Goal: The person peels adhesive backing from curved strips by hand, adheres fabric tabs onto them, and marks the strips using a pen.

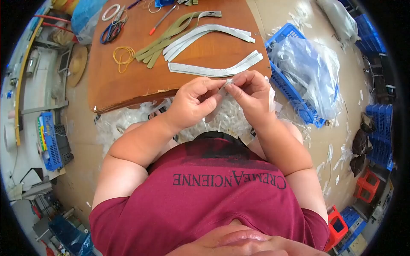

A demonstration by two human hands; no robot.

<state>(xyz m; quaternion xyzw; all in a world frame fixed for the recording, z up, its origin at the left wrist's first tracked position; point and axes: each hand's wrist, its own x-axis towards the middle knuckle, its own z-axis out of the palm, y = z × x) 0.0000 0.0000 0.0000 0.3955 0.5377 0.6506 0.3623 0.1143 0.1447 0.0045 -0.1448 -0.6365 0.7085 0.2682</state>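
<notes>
Above my lap, just off the table's near edge, both hands meet with fingertips pinched together. My left hand (192,102) is closed on a pale grey-white strip (212,113) that hangs below its thumb. My right hand (251,91) pinches the strip's upper end, and some thin white film trails beside its outer edge. Beyond the hands, white-grey curved strips (213,70) lie on the wooden table (124,83). Another bundle of white-grey strips (205,33) lies farther back, next to olive-green strips (171,34). Fingers hide the very tip of the held strip.
Yellow rubber bands (124,59), scissors (112,30) and a red-tipped pen (162,20) lie on the table. To the right stands a blue basket (294,94) with clear plastic bags (307,64). White scraps (117,121) heap below the table edge; a red stool (337,228) is lower right.
</notes>
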